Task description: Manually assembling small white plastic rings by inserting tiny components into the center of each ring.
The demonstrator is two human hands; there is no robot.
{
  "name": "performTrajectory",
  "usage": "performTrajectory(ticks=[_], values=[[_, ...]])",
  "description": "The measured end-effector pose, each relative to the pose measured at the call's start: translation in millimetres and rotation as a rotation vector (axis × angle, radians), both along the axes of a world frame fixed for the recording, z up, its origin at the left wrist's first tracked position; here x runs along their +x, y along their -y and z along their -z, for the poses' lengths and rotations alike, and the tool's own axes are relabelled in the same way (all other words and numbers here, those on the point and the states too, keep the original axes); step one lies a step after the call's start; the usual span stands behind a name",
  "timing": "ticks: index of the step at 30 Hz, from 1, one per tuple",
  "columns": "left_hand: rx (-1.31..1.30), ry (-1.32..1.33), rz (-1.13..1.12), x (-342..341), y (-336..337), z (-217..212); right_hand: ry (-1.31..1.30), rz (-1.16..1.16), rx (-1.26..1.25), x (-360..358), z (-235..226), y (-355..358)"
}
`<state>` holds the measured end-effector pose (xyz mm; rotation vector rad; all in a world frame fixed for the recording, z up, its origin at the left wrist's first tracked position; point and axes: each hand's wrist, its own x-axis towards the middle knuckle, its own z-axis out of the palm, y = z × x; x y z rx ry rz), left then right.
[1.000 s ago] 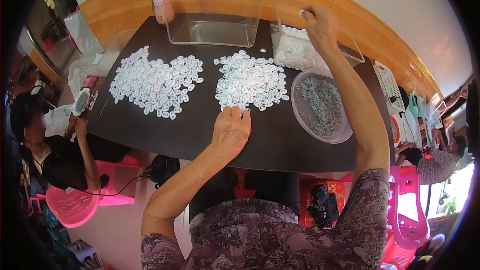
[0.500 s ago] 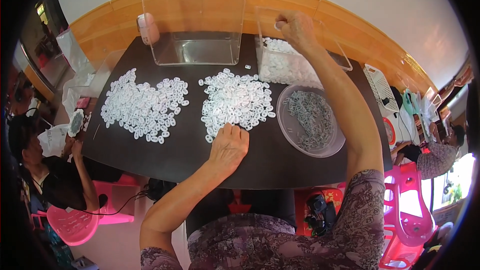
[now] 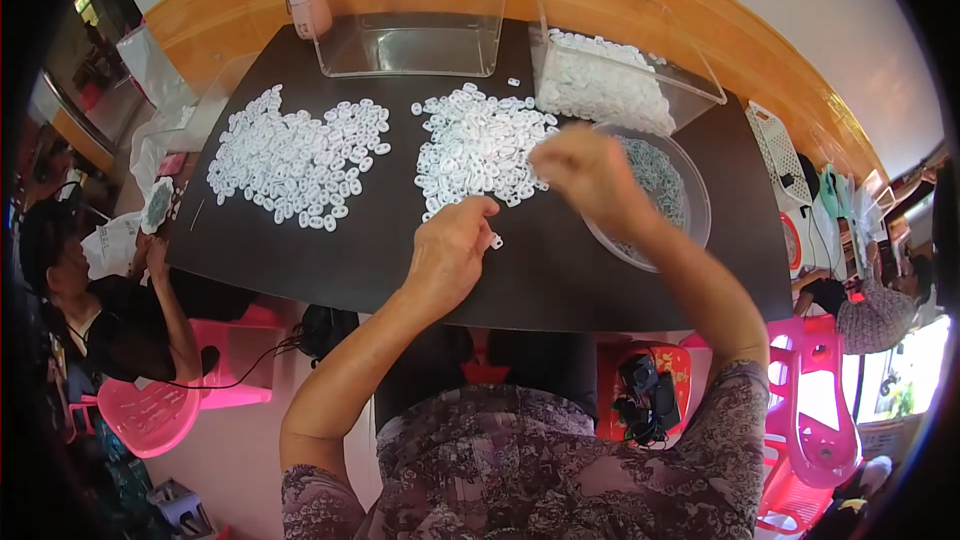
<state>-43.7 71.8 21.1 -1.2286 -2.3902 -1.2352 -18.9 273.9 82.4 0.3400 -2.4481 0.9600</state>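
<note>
— What's the left hand [image 3: 450,250] doing on the dark table [image 3: 560,280]?

— It's resting at the near edge of the middle pile of small white rings [image 3: 480,145], fingers curled together. One loose ring [image 3: 496,241] is lying just beside the fingertips; whether it's pinched, I cannot tell.

— And the right hand [image 3: 590,175]?

— It's hovering blurred between that pile and the round clear bowl [image 3: 690,230] on the right, fingers bunched. What they're closing on, if anything, I cannot tell.

— What's in the bowl?

— Greyish small pieces, sitting low inside. Behind it, a clear box [image 3: 700,80] is holding more white rings, and an empty clear box [image 3: 405,45] is standing at the far middle.

— Anything to the left?

— A second, wider pile of rings [image 3: 295,160] is spreading there, well apart from both hands. Another person [image 3: 95,310] is sitting at the left end of the table beside a pink chair [image 3: 160,410].
</note>
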Motion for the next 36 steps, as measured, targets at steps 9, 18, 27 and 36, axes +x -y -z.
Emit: performTrajectory(ticks=[9,18,27,36], values=[[0.554,0.922,0.030,29.5,4.1,-4.1,0.397,-0.004,-0.603,51.2,46.9,52.0],[0.684,1.044,0.050,59.8,6.0,6.5,0.381,0.011,-0.570,80.5,47.7,59.5],[0.734,1.115,0.046,61.1,8.8,5.9,0.024,0.350,0.223,75.4,34.6,-72.6],[0.733,1.171,0.043,67.9,14.6,11.8,0.364,0.498,0.649,59.1,55.2,-72.0]])
